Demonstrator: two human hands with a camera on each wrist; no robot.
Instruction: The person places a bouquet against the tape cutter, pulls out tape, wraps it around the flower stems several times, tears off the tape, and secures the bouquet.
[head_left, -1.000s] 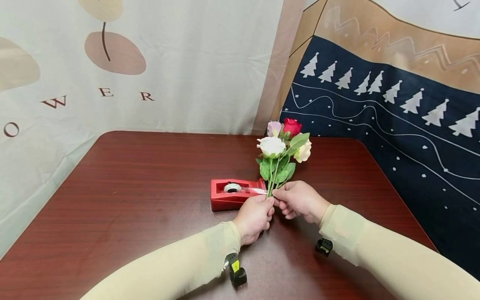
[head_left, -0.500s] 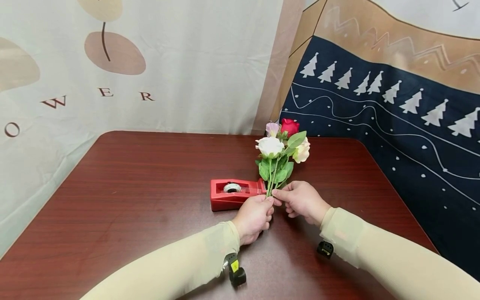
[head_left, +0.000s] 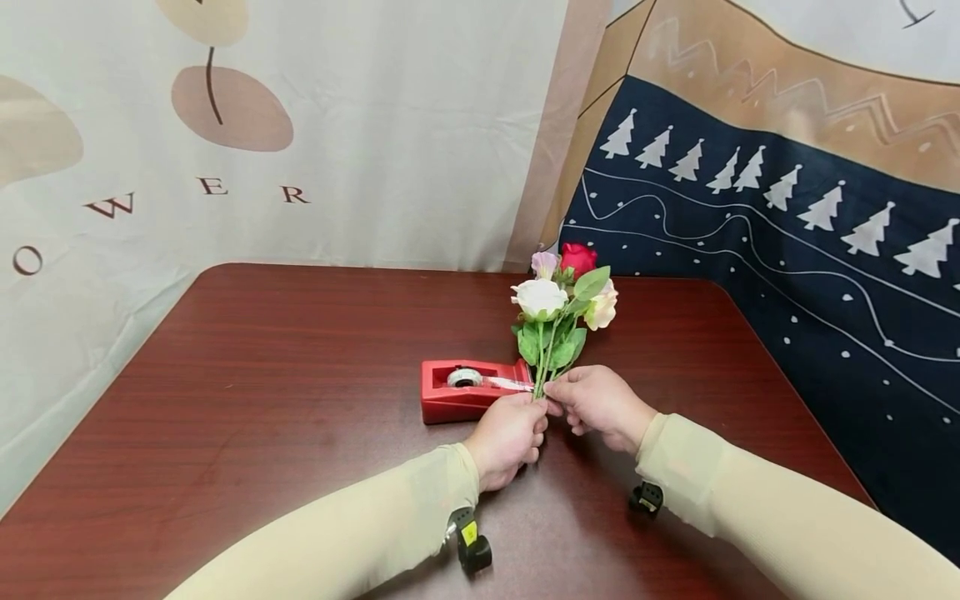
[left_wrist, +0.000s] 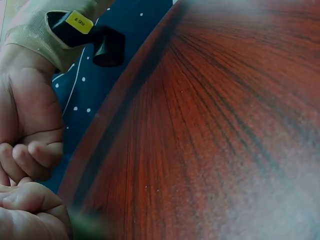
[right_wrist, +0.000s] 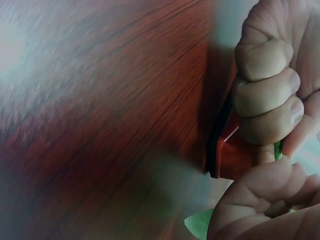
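A small bunch of flowers, with a white rose [head_left: 540,298], a red rose [head_left: 578,260], a lilac bloom [head_left: 544,265] and a cream one [head_left: 602,307], leans upright over the table. My left hand [head_left: 506,442] grips the lower ends of the green stems [head_left: 542,362]. Just above it, my right hand [head_left: 603,408] pinches at the stems between thumb and forefinger; I cannot tell whether tape is between them. Behind the hands stands a red tape dispenser [head_left: 450,408]. From its roll [head_left: 465,377], a clear tape strip [head_left: 510,384] runs to the stems. In the right wrist view, curled left fingers [right_wrist: 267,92] surround a green stem [right_wrist: 278,150].
The dark red wooden table [head_left: 285,375] stretches to both sides. A pale printed curtain [head_left: 412,133] hangs behind it, and a navy cloth with white trees [head_left: 750,242] hangs at the right. Each wrist carries a small black camera [head_left: 474,546].
The bunch has shifted slightly left and down, its heads tilting a little. Both hands stay at the stems, the dispenser has not moved, and the tape strip's glint has faded and returned.
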